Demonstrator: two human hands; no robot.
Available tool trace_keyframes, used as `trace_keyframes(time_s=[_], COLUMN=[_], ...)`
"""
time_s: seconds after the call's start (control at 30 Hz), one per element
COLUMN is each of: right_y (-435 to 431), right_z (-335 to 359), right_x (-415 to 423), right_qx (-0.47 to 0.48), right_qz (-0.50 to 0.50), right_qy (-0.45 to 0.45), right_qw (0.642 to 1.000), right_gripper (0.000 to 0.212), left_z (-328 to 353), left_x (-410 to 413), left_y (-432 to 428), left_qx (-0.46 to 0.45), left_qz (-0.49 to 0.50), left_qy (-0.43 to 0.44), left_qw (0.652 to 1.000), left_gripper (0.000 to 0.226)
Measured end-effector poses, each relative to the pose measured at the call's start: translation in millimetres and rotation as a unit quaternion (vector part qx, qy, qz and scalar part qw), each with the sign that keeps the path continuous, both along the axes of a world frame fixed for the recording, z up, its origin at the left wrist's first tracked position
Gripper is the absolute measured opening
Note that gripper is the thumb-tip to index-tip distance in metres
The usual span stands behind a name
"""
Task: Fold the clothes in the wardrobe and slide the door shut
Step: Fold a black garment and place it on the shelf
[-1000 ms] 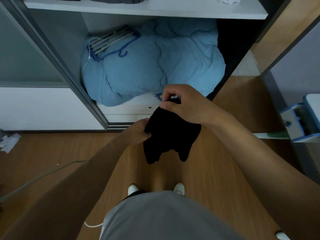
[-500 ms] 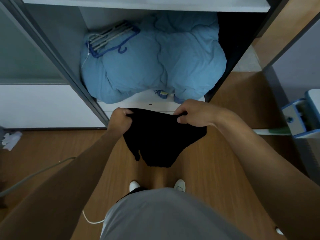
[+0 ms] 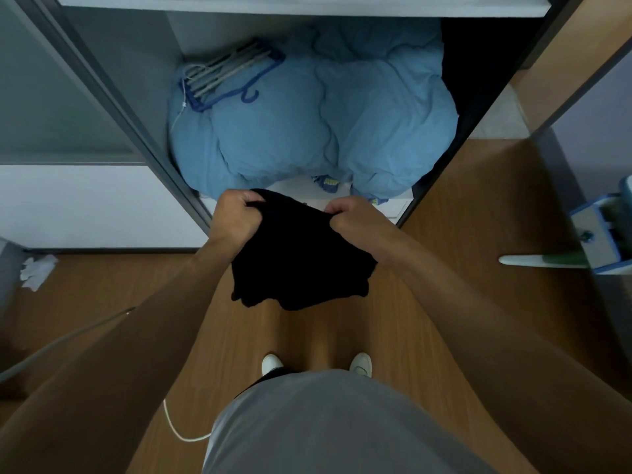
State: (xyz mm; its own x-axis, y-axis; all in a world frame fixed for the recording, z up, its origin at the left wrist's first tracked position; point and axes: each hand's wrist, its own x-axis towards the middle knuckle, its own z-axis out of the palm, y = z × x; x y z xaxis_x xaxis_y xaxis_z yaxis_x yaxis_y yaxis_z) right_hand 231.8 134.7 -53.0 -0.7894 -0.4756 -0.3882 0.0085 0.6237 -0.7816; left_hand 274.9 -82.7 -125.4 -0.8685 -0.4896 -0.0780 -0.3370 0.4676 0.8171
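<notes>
Black fabric of a garment (image 3: 301, 258) hangs over the wooden floor (image 3: 102, 285) just before the open wardrobe (image 3: 119, 63), because the left hand (image 3: 236, 217) and the right hand (image 3: 355, 217) each pinch one top corner with curled fingers (probably to stretch the edge straight for folding).

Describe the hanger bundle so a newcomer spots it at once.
Look into the open wardrobe, under the white shelf: a big light-blue duvet fills it. On the duvet's upper-left, near the grey side wall, lies the hanger bundle. Unlike the soft bedding around it, it is rigid: pale bars plus a dark-blue hanger with a curled hook.
</notes>
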Motion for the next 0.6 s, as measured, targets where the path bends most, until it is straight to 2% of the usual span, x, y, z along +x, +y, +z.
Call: trace_keyframes(time_s=[0.07,0.1,0.17,0.27,0.37,0.47,0.53,0.6], right_y=[-1.9,-2.1,-0.8,0.6,1.8,1.1,0.2,3.0], right_z=[-1.0,-1.6,-3.4,1.7,12.7,20.2,23.2,25.3], right_x=[1.1,2.0,2.1,-2.8,-8.3,-6.6,-3.5,-1.5], right_qx=[0.020,0.039,0.065,0.029,-0.035,-0.052,-0.048,-0.044], right_qz=[0.013,0.031,0.046,0.028,-0.005,-0.006,0.011,0.021], right_qy=[-0.007,-0.002,0.006,0.046,0.089,0.115,0.111,0.118], right_qw=[1.000,0.999,0.997,0.998,0.995,0.992,0.993,0.992], right_gripper=[0.015,0.017,0.037,0.032,0.018,0.021,0.015,0.019], left_z=[5.6,8.1,10.6,9.2,3.3,-10.1,-23.5,-38.2], left_x=[-0.7,-1.5,-3.1,-3.7,0.3,6.9,11.4,16.6], left_y=[-2.3,-2.4,-1.0,2.4,2.7,6.5,12.2,18.5], left_qx=[0.022,0.023,0.014,0.016,0.035,0.034,0.009,-0.034], left_qz=[-0.016,-0.029,-0.061,-0.114,-0.152,-0.184,-0.205,-0.230], left_qy=[0.007,0.013,0.015,-0.003,-0.026,-0.052,-0.078,-0.121], left_qw=[1.000,0.999,0.998,0.993,0.987,0.981,0.976,0.965], left_gripper=[0.036,0.036,0.035,0.031,0.043,0.045,0.047,0.045])
